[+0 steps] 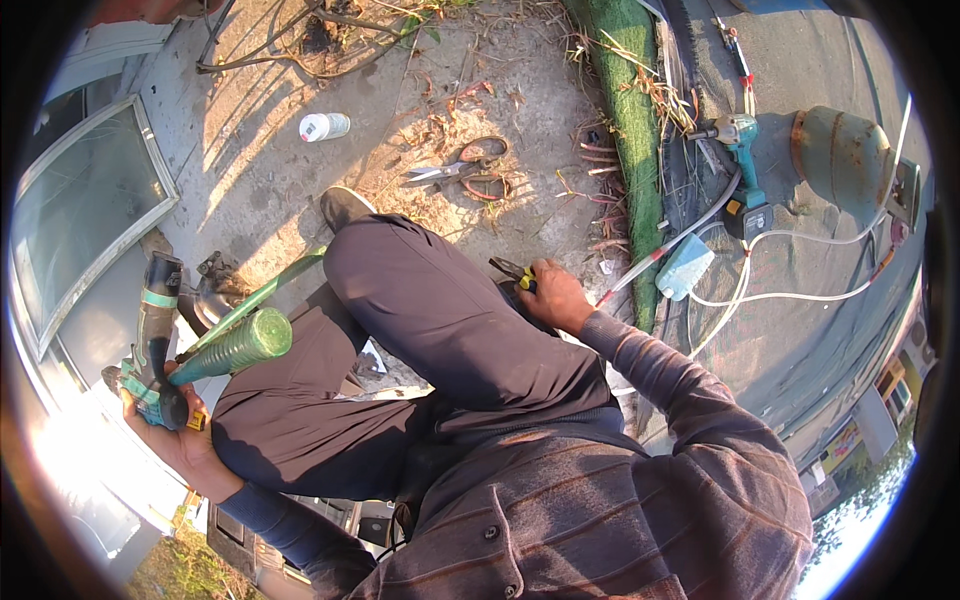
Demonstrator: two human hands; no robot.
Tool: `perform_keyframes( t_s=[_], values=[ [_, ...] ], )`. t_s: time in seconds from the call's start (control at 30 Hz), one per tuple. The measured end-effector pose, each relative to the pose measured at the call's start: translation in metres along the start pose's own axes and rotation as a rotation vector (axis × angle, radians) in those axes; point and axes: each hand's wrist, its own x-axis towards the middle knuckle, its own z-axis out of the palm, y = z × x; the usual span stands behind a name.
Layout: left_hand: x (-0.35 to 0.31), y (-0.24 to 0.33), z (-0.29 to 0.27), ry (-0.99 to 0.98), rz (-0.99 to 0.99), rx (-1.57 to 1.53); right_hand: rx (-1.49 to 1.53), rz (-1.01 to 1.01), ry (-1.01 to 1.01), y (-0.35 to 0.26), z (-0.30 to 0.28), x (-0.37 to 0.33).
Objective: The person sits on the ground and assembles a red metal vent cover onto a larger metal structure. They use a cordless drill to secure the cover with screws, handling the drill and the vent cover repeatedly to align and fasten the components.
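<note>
At the lower left, my left hand [178, 445] is closed around the end of a teal-and-black power tool [155, 335], which is held upright. Beside it sits a green ribbed cylinder [250, 338], with a flat green strap [270, 285] running up toward my shoe. Past my raised knee, my right hand [560, 298] is closed on a black-and-yellow hand tool that looks like pliers [513, 273], low over the ground; my fingers hide part of its handles. Scissors [462, 173] with rust-coloured handles lie open on the ground, and a white bottle [325, 126] lies on its side farther left.
A teal cordless drill [740, 165], a rusty gas cylinder [845, 160], a light-blue box [685, 266] and pale hoses [800, 235] lie on dark netting at right. Rolled green mesh [630, 150] borders it. A framed glass pane [90, 220] leans at left.
</note>
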Motion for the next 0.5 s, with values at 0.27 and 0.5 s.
perform_keyframes(
  t_s=[0.27,0.5],
  values=[
    [-0.009,0.005,0.012,-0.288,-0.043,-0.191,0.096,0.046,0.107,-0.005,-0.028,-0.008],
    [-0.009,-0.001,0.021,-0.109,0.018,-0.232,-0.164,-0.220,0.179,-0.032,-0.047,0.050]
  ],
)
